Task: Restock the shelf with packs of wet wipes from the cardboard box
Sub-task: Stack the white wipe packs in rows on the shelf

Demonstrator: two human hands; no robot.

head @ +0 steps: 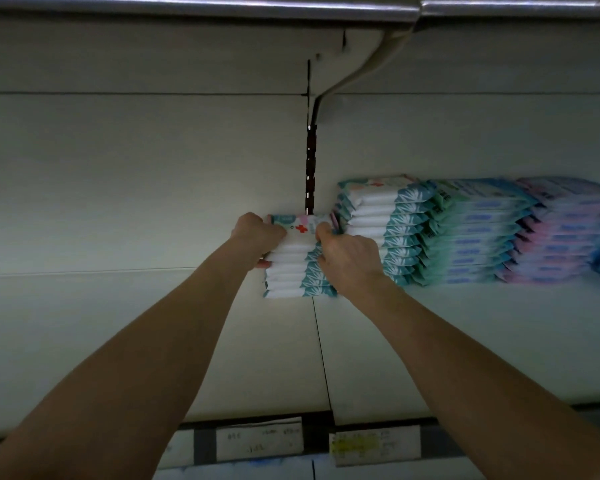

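A stack of white and teal wet wipe packs (pixel 293 268) stands on the white shelf (pixel 118 323), near its back wall. My left hand (pixel 255 237) grips the stack's left side and top. My right hand (pixel 349 259) grips its right side, fingers curled over the top pack. Just to the right stands a taller stack of the same packs (pixel 381 230), touching or nearly touching the held one. The cardboard box is out of view.
Further right stand a green and blue stack (pixel 471 233) and a pink and lilac stack (pixel 561 233). A slotted upright (pixel 310 168) runs down the back wall. Price labels (pixel 257 441) line the shelf's front edge. Another shelf (pixel 222 5) hangs overhead.
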